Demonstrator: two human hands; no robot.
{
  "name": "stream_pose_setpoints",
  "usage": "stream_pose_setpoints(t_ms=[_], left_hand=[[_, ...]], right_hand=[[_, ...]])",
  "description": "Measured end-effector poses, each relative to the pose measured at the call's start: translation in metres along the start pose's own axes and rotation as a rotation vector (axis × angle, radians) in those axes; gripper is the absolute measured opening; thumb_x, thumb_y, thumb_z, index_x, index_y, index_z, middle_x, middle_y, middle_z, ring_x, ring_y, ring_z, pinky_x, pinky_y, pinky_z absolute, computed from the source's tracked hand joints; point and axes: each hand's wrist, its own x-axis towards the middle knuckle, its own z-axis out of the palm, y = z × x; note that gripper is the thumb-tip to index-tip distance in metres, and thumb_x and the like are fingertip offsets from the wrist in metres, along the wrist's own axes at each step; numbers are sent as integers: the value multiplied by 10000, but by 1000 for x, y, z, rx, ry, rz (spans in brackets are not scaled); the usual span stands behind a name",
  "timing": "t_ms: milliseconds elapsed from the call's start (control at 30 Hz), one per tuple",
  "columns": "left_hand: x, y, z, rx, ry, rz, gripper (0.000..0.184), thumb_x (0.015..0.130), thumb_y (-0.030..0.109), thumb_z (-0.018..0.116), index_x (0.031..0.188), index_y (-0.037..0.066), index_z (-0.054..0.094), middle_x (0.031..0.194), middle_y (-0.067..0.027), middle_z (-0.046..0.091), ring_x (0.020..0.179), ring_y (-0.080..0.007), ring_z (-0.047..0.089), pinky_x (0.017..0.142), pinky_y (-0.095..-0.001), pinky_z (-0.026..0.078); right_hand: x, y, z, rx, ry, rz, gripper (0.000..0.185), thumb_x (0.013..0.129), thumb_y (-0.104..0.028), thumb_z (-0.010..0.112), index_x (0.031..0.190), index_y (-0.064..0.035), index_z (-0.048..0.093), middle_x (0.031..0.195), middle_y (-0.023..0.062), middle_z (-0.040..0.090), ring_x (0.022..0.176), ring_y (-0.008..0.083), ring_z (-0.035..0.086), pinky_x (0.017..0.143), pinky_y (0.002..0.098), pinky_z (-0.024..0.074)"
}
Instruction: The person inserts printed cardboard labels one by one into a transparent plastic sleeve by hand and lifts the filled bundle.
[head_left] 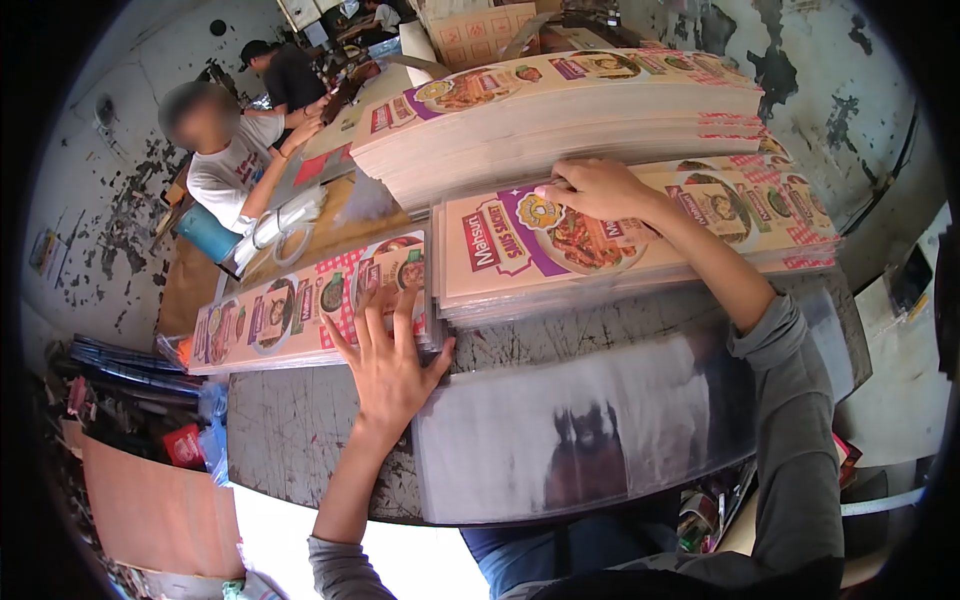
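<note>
My left hand (pixel 388 365) lies with fingers spread on the right end of a low stack of printed sheets (pixel 270 312) at the left. Its thumb reaches toward the stack's edge. My right hand (pixel 598 190) rests, fingers bent, on top of the middle stack of printed sheets (pixel 490 275), near a round yellow emblem; whether it pinches a sheet cannot be made out. Behind it rises a taller stack of printed sheets (pixel 600 115). Clear plastic sleeves (pixel 590 430) lie flat at the table's front edge, below the middle stack.
The scratched grey table (pixel 300 420) carries the stacks. Beyond it at the upper left, a person in a white shirt (pixel 235 170) works at another table, with a person in black (pixel 290 75) farther back. A cardboard box (pixel 485 35) stands behind the tall stack.
</note>
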Motion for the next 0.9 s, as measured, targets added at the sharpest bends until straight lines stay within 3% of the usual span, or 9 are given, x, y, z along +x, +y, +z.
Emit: stream_pose_setpoints(t_ms=[367,433,467,500,567,667,767,833,900], left_hand=[[-1,0,-13,72,-145,-5,736,671,397,701,1273,120,381,1257,-109,378,1206,-299,333,990,-659,13],[2,4,-25,69,-92,71,638,699,249,709,1247,86,426,1231,-140,406,1172,-312,390,988,-583,233],[2,6,-32,64,-89,68,638,699,249,709,1247,86,426,1231,-140,406,1172,-312,390,988,-583,233],[2,8,-40,-113,-75,86,571,711,188,696,1216,61,459,1199,-156,431,1120,-318,444,909,-504,346],[4,16,-48,-444,36,114,374,768,90,636,1107,-26,529,1016,-194,533,881,-326,592,651,-340,508],[-1,26,-55,-508,-215,0,359,810,119,607,1106,-59,509,875,-199,581,768,-345,616,621,-367,504],[3,32,-53,-604,-321,-41,372,868,173,547,1105,-107,481,781,-216,599,690,-358,620,610,-384,496],[6,36,-51,-582,-314,-25,398,880,194,532,1114,-122,467,789,-230,602,681,-364,620,608,-390,493],[9,42,-51,-671,-398,-214,503,913,295,470,1194,-120,429,915,-265,603,814,-352,629,701,-371,484]], right_hand=[[-21,11,4,13,-9,-105,555,864,-519,431,904,20,556,751,194,615,727,346,613,640,433,467],[-29,15,-1,12,-9,-128,565,860,-523,440,933,24,558,814,197,619,753,343,612,643,434,471],[-36,17,-6,67,66,-200,476,876,-444,460,990,10,544,893,182,601,827,319,591,697,417,460],[-43,20,-12,126,143,-272,396,892,-365,480,1047,-4,531,973,167,584,902,294,570,751,400,449],[-64,44,-35,247,180,-51,393,904,-344,469,1091,-3,531,1073,150,550,1000,246,536,844,367,426],[-104,131,-79,266,346,110,430,933,-357,388,1127,-4,539,1112,121,555,1066,217,506,914,332,379],[-163,174,-109,306,512,635,710,868,-592,329,1151,28,527,1160,163,537,1079,241,496,913,334,372],[-201,274,-87,27,800,625,792,818,-685,317,884,44,621,915,197,604,895,256,560,817,347,410],[-221,299,-83,11,740,669,765,815,-691,320,787,30,576,814,174,564,801,244,531,765,352,407]])
